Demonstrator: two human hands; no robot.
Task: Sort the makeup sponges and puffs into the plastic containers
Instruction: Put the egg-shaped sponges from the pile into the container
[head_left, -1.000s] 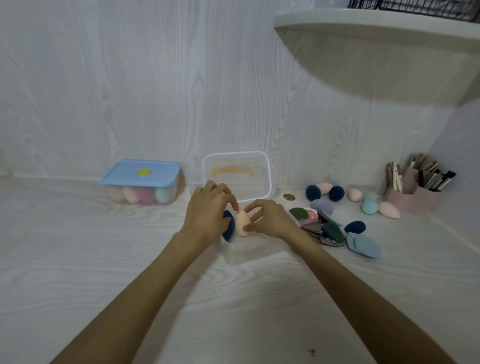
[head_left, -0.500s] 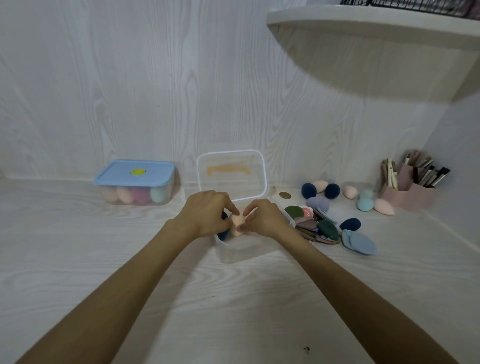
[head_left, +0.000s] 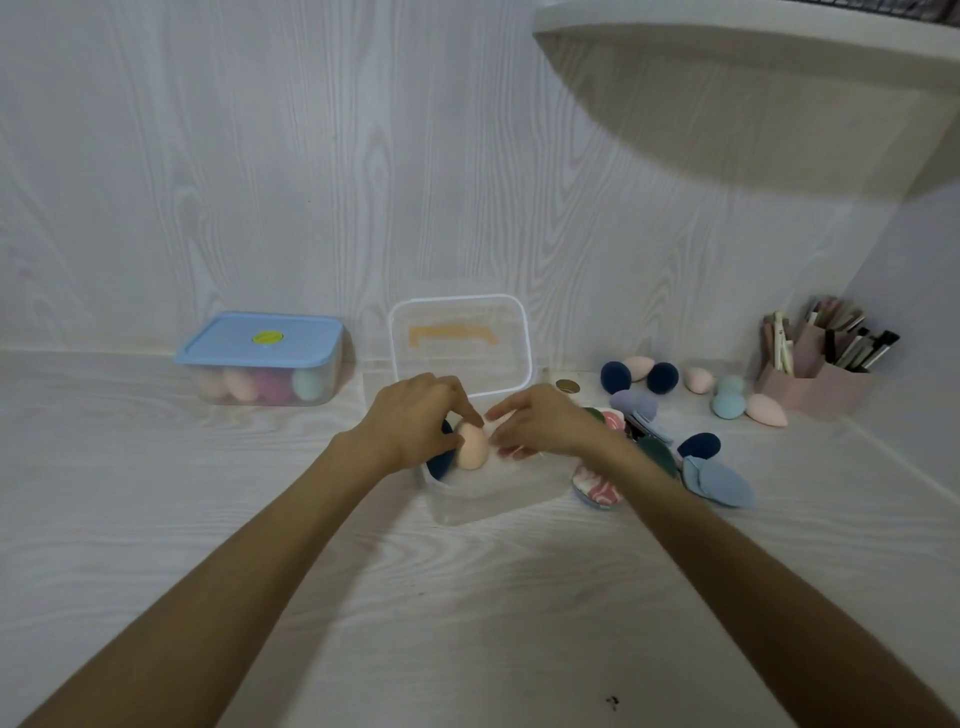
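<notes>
While both hands meet over the open clear plastic container (head_left: 483, 499) at centre frame: left hand (head_left: 415, 421) pinching a peach egg-shaped makeup sponge (head_left: 471, 446) beside a dark blue sponge (head_left: 439, 465) inside; right hand (head_left: 545, 423) with fingers loosely spread, touching the rim. Blue-lidded plastic container of sponges (head_left: 262, 358) at left on the white woodgrain counter (head_left: 467, 597). Loose sponges and flat puffs (head_left: 719, 480) scattered at right.

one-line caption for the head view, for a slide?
Left hand sets a peach sponge into the open clear container; right hand beside it.
</notes>
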